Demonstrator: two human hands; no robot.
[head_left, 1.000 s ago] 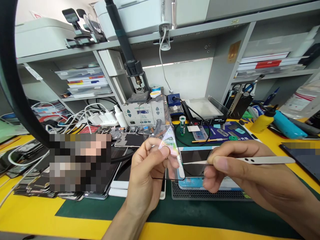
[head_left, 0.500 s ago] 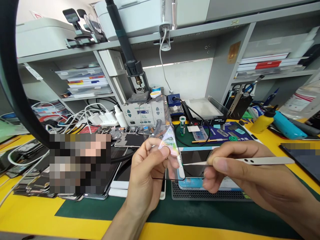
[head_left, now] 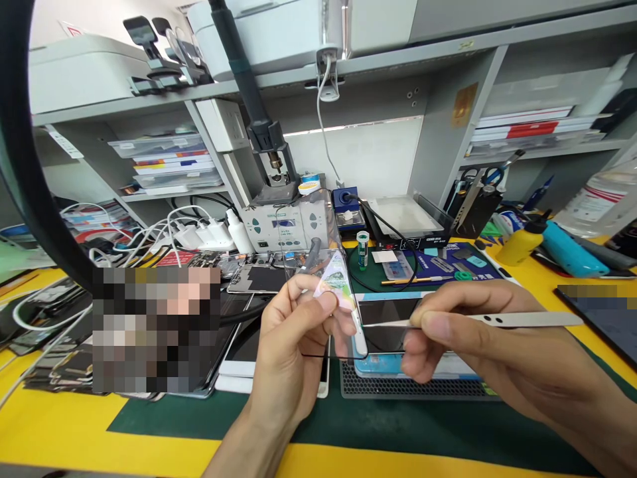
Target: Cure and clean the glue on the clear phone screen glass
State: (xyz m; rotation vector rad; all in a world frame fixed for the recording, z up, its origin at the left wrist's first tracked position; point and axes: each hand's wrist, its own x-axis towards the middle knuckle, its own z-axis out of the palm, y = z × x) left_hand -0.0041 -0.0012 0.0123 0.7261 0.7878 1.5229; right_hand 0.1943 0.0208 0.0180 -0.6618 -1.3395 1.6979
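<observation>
My left hand [head_left: 293,332] pinches a clear, thin-edged glass panel [head_left: 311,265] upright between thumb and fingers. On the panel sits a shiny triangular label [head_left: 334,280], and a white strip [head_left: 360,337] runs near its right edge. Metal tweezers [head_left: 527,320] lie between the thumb and fingers of my right hand [head_left: 462,338]. Their tips meet the panel's right edge beside the white strip; whether they grip anything there is too small to tell. Behind the hands lies a phone with a dark screen [head_left: 385,315] on a grey perforated mat [head_left: 413,388].
A hot-air station [head_left: 288,226] stands at the back. White phones [head_left: 239,368] and a pile of phone parts [head_left: 60,375] lie to the left. On the right are a yellow bottle [head_left: 522,242] and a dark tablet-like slab [head_left: 597,325]. A black ring [head_left: 14,133] crosses the upper left.
Almost nothing differs. My right hand and the tweezers have shifted very slightly left; the tips stay at the panel's edge.
</observation>
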